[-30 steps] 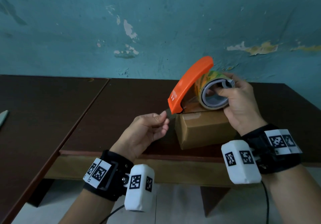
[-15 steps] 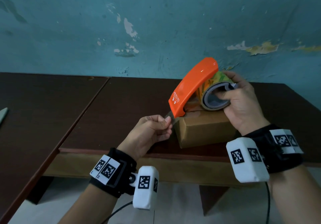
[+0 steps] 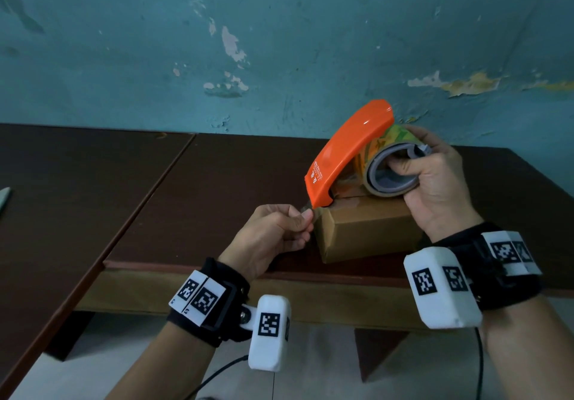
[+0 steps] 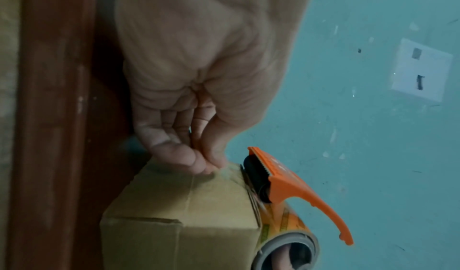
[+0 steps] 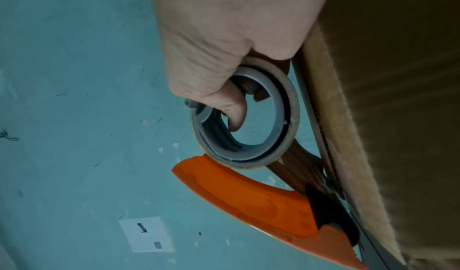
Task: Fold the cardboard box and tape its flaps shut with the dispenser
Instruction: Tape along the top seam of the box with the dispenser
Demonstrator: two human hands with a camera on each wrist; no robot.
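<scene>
Cardboard box stands near the front edge of my dark brown table, before a peeling teal wall. From the head view, my right hand grips the orange dispenser on the box top, thumb inside the roll. My left hand pinches the tape end. The left wrist view shows the serrated blade and black roller. The right wrist view shows the grey core and a white wall plate.
</scene>
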